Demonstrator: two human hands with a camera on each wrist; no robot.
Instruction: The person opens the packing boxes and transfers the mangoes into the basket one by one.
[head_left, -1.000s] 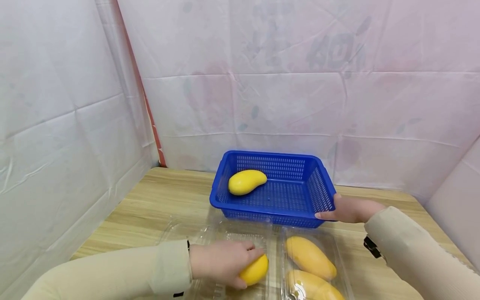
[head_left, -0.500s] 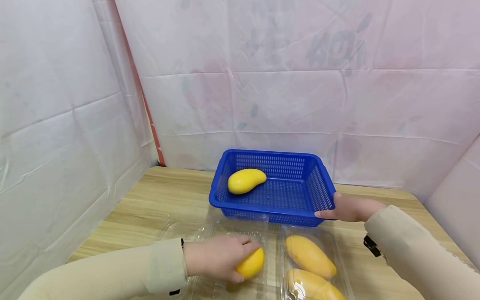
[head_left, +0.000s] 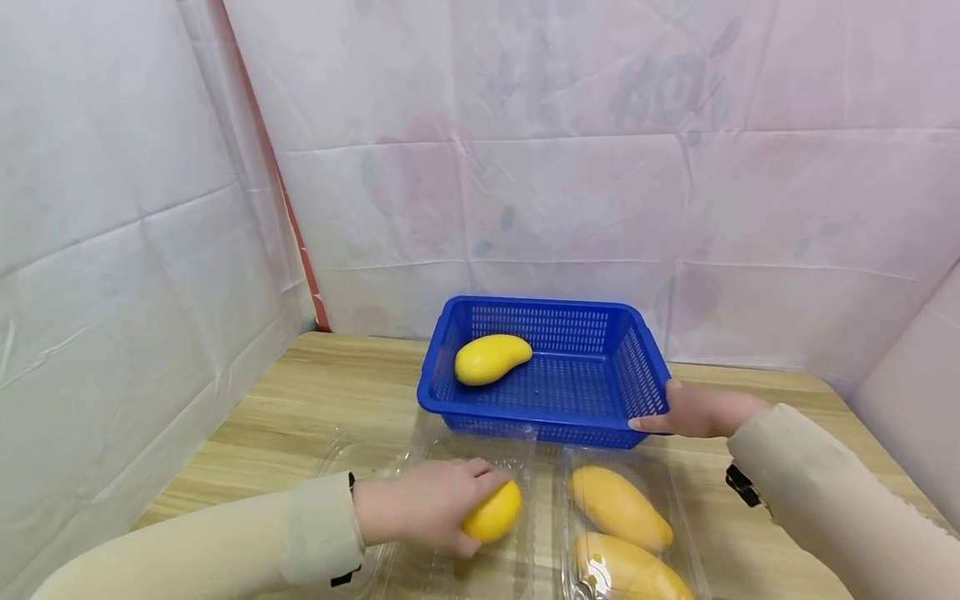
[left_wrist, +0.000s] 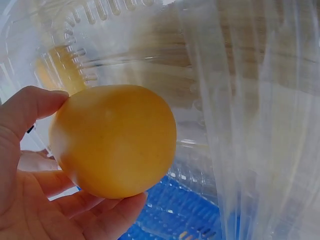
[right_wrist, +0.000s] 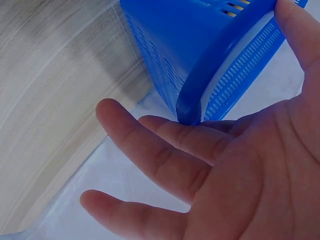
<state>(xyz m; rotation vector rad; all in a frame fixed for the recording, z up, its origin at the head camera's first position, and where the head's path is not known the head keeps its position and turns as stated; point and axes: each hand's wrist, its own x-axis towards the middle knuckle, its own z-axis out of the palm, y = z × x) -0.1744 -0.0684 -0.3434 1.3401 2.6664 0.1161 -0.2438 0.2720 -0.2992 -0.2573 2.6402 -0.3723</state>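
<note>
Now the left hand [head_left: 426, 507], fingers round a mango [head_left: 497, 512] over the clear tray [head_left: 483, 575], edges toward eleven o'clock, perhaps lifting it out; the right hand [head_left: 699, 411] pinches the blue basket [head_left: 536, 429] at its four-o'clock corner.

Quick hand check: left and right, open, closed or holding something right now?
Left hand: closed, holding a yellow mango.
Right hand: open, fingers spread, touching the basket at its rim.

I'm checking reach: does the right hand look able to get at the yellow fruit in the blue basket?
Probably yes: the blue basket is open on top and nothing visible covers the yellow fruit, though the right hand would likely have to let go of the blue basket first.
</note>
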